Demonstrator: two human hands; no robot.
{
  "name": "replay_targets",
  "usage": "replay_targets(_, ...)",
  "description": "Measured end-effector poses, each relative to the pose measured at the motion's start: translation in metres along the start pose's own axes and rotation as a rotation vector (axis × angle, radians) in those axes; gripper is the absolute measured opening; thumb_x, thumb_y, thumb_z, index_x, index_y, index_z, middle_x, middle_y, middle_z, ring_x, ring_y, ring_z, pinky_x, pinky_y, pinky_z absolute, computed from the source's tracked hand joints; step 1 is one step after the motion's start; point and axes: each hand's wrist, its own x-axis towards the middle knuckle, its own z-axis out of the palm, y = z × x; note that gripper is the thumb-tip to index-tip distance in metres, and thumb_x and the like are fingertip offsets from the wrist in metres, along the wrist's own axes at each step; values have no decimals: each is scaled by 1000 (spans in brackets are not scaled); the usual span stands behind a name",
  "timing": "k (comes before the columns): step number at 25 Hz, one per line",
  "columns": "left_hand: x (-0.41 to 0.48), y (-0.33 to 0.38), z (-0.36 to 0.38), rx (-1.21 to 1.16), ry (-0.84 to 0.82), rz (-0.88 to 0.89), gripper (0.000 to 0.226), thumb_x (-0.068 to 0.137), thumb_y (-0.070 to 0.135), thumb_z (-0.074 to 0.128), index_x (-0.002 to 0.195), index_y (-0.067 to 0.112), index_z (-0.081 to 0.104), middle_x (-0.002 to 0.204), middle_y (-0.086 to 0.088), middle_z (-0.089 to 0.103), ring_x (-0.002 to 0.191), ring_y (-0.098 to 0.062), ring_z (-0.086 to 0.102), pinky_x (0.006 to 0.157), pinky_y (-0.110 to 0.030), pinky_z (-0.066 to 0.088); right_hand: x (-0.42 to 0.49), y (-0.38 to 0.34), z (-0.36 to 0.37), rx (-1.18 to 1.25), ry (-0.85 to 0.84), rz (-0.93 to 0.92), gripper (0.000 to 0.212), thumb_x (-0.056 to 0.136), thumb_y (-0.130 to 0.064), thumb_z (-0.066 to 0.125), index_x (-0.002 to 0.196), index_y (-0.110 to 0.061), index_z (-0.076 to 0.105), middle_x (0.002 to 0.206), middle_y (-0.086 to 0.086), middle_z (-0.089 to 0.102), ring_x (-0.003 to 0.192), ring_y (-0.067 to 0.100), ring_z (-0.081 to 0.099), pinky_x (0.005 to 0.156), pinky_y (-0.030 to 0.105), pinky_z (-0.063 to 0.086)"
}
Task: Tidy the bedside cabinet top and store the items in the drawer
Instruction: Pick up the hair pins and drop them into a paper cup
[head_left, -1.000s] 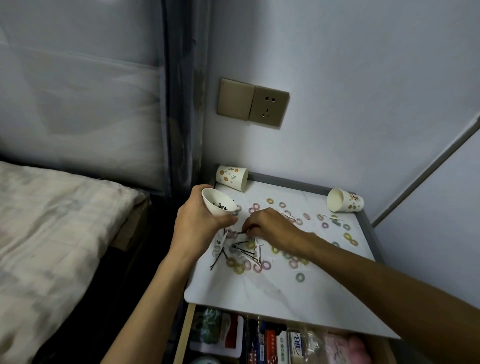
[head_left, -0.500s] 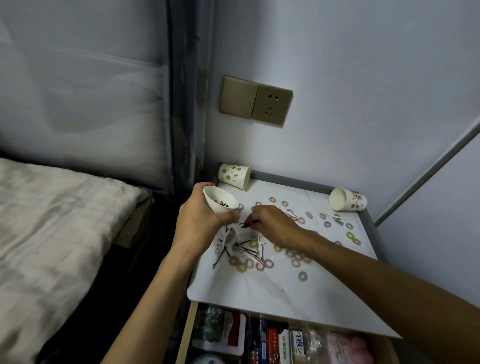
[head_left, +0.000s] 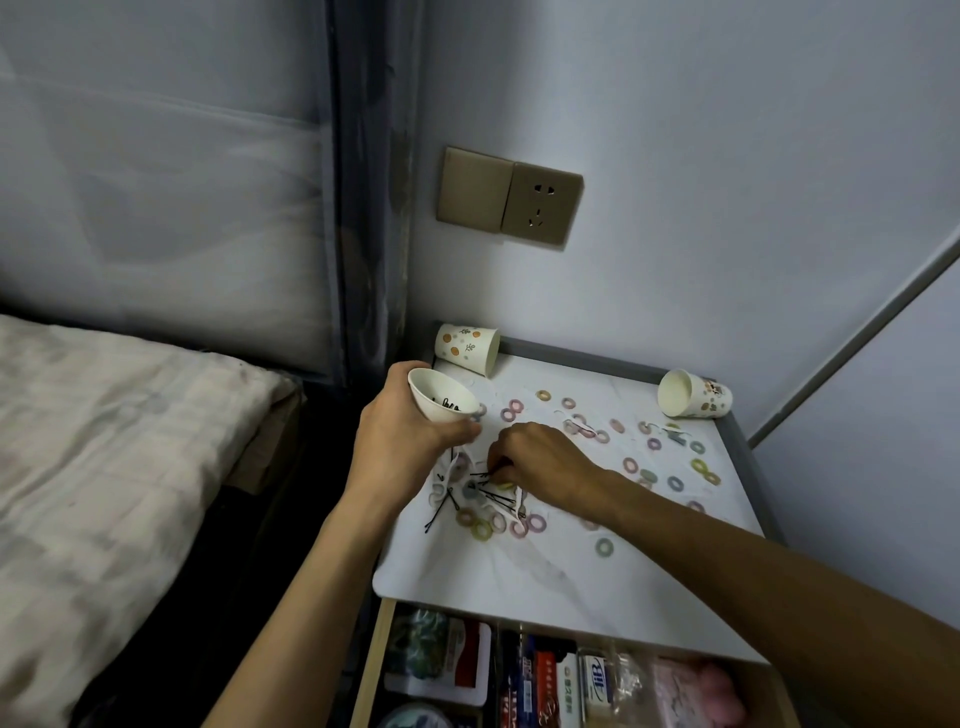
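Observation:
My left hand (head_left: 402, 441) grips a white paper cup (head_left: 439, 400), tilted toward me, with a few black hairpins inside. My right hand (head_left: 540, 462) reaches down to a pile of black hairpins (head_left: 491, 493) on the white cabinet top (head_left: 545, 571); its fingertips pinch at a hairpin. Several small coloured hair ties (head_left: 631, 465) lie scattered across the top. The drawer (head_left: 519, 675) below stands open, filled with packets and boxes.
Two more paper cups lie on their sides: one at the back left corner (head_left: 467, 347), one at the back right (head_left: 693, 394). A wall socket (head_left: 511, 202) is above. A bed (head_left: 104, 467) lies to the left. The cabinet has a grey raised rim (head_left: 748, 452).
My right hand went up toward the cup and has come back down to the hairpin pile. The cup in my left hand has barely moved.

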Motion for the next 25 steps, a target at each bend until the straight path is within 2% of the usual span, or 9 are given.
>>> replay_targets(4,-1,0,-1,1,-3,1,65,58,28,90,111,30,53,92,16,61,83,2,58,55,-9,41,1,2,4,-105,-2,-34,18,92,-26,63,104,-17,73,103,2,68,95,20,63,73,28,46)
replay_targets(6,-2,0,-3,1,-8,2,64,58,29,90,111,31,53,92,17,61,82,2,58,55,-10,41,0,6,4,-47,31,38,16,92,-27,62,101,-17,72,100,2,70,93,20,64,69,25,42)
replay_targets(9,-2,0,-4,-3,-8,-5,64,58,29,91,109,33,52,90,17,61,81,4,58,54,-8,42,-1,16,-4,421,197,271,4,91,-20,65,90,-19,68,86,-5,70,83,10,67,71,25,47)
replay_targets(12,-2,2,-3,5,-10,-5,62,58,28,90,108,32,53,89,18,60,80,5,56,54,-8,41,-1,21,-20,736,372,350,6,91,-12,63,87,-14,67,77,-4,74,75,3,70,76,23,53)
replay_targets(14,-2,2,-2,17,-16,-8,63,59,27,90,109,32,53,91,18,60,82,2,57,55,-10,39,-1,18,-33,795,420,319,11,92,-9,63,93,-14,72,74,-1,74,64,2,67,68,19,52)
replay_targets(17,-4,0,1,35,-25,-19,63,59,26,90,110,32,53,92,17,60,82,0,58,57,-13,39,-1,9,-58,709,409,214,19,92,-10,63,107,-15,75,75,-6,72,57,-1,60,59,15,49)
replay_targets(19,-5,0,3,56,-38,-21,64,59,26,89,111,32,54,92,16,62,83,0,58,59,-16,40,0,-2,-81,609,346,85,20,91,-13,65,107,-18,76,78,-11,71,62,-2,60,62,14,49)
replay_targets(22,-6,2,8,101,-78,2,66,59,25,88,115,30,54,93,12,64,83,-3,60,60,-19,41,6,-26,-105,415,192,-126,18,87,-12,70,102,-17,77,87,-7,71,78,3,64,71,19,51)
replay_targets(25,-9,4,11,107,-102,28,64,60,25,86,115,33,53,91,11,66,76,0,62,56,-15,42,9,-44,-109,319,79,-268,19,83,-10,73,102,-14,77,89,-11,68,77,-9,60,68,4,41)
